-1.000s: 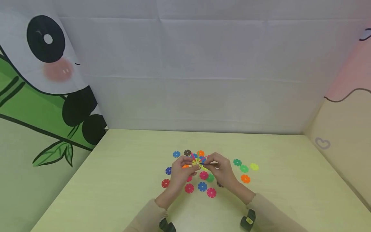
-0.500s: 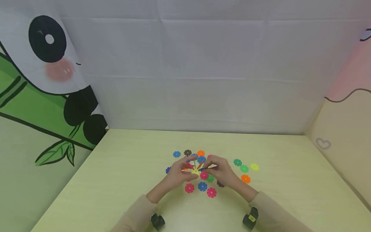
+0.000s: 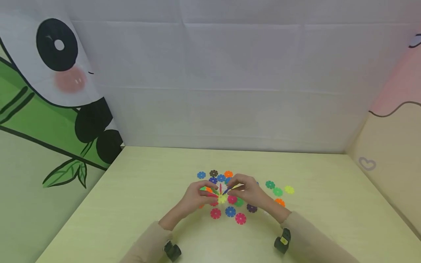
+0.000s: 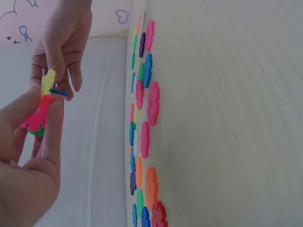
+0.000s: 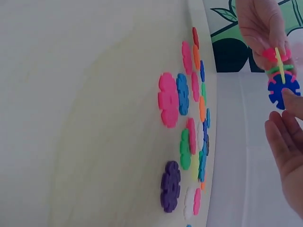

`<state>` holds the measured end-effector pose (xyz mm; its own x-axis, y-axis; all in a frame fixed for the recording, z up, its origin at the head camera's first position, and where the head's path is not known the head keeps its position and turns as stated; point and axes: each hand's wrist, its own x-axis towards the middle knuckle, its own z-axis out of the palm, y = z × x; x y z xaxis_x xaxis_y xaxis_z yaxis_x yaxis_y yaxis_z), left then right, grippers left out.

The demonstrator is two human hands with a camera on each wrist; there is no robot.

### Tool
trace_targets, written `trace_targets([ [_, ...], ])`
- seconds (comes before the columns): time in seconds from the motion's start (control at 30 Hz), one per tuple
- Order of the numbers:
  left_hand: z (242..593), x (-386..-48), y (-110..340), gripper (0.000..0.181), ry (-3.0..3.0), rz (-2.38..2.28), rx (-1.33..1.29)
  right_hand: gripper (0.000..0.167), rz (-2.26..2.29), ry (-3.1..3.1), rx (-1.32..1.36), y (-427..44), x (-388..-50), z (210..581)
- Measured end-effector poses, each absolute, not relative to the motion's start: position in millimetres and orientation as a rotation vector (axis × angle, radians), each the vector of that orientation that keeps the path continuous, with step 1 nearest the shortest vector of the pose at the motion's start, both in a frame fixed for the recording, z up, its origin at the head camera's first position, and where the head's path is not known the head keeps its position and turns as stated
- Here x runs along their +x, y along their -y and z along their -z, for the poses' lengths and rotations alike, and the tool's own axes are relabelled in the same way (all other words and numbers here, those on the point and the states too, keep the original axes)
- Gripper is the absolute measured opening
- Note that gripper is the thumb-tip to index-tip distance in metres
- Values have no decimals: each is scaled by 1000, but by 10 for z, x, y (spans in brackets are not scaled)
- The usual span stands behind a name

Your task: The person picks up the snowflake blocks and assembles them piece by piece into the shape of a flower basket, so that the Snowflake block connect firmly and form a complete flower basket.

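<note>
A cluster of slotted plastic snowflake discs is held above the table between both hands. Its yellow disc has pink, green and blue discs standing out from it. My left hand pinches the pink disc between thumb and fingers, with a green disc just behind it. On the other side my right hand holds the dark blue disc, its thumb lying on the disc face. In the left wrist view the blue disc shows edge-on, crossing the yellow one.
Loose discs lie scattered beneath the hands, among them a pink disc, a blue disc and a purple disc. Off to the right are green and yellow discs. A white cloth wall stands behind the table.
My left hand has moved left and slightly nearer, spreading its fingers and then taking the pink disc. The cluster has turned and come lower. My right hand stays nearly in place with the blue disc.
</note>
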<state>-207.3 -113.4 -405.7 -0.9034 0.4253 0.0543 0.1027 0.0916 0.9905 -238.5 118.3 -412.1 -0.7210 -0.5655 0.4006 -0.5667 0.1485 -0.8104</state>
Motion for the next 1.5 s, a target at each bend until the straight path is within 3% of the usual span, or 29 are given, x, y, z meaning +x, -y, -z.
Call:
trace_targets([
  [0.4,4138,-2055,1364,27,-2268,-1802,463,26,-1313,2807,940,-1425,-2961,4236],
  [0.57,4192,-2040,1421,23,-2259,-1794,428,25,-1273,2966,806,-1367,-3186,4371],
  [0.7,4197,-2039,1427,23,-2255,-1793,428,27,-1230,3032,847,-1266,-3260,4470],
  [1.2,4143,-2087,1235,28,-2257,-1822,420,16,-1131,3007,770,-1258,-3066,4362],
  [1.5,4090,-2099,1058,28,-2260,-2068,335,13,-1403,2476,948,-1224,-2485,4176],
])
